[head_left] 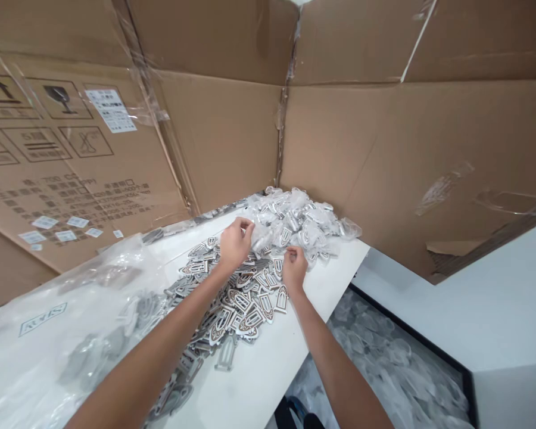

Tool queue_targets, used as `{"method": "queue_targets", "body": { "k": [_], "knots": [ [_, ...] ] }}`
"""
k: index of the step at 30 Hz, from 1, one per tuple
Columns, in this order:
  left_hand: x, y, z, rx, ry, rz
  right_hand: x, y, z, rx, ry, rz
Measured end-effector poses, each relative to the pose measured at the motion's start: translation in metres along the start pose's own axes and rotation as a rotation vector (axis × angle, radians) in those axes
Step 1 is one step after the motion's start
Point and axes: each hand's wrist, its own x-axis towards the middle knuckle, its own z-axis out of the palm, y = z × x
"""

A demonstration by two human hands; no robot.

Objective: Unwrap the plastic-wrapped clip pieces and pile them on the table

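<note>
Small flat metallic-looking pieces (242,301), silvery grey and whitish with slotted openings, one end arched to a point and several faces traced in brown scrollwork, lie loose in a long overlapping heap on a white table (268,369); beyond them, toward the far corner, a mound of similar pieces in clear little bags (295,217) glistens under the light; a large translucent plastic sack (40,351) spreads over the table's left side, more grey pieces showing through it.

Tall cardboard panels (384,137) meet in a corner behind the table, the left one printed with handling symbols and stuck with white labels (111,110); below the table's right edge, a mass of clear plastic bags (384,357) lies inside a dark border beside a pale wall (495,316).

A person's left hand (236,243) hangs over the far end of the loose heap, fingers curled, thumb and forefinger nearly together; the right hand (295,268), between heap and mound, has its fingers bent inward; whether either grips anything cannot be told.
</note>
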Motion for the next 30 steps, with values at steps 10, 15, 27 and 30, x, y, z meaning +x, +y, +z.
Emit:
{"method": "queue_targets", "body": {
  "k": [10, 15, 27, 30],
  "knots": [
    [0.009, -0.018, -0.013, 0.29, -0.057, -0.061, -0.01, -0.009, 0.004, -0.384, -0.082, -0.165],
    [-0.015, -0.019, -0.007, 0.34, -0.155, 0.153, -0.011, -0.007, 0.008, -0.436, -0.109, -0.21],
    [0.001, -0.025, -0.033, 0.387, -0.047, 0.026, -0.006, -0.008, 0.003, -0.408, -0.151, -0.129],
    [0.005, -0.019, -0.039, 0.38, -0.058, 0.045, -0.005, -0.005, 0.004, -0.383, -0.156, -0.108]
  ]
}}
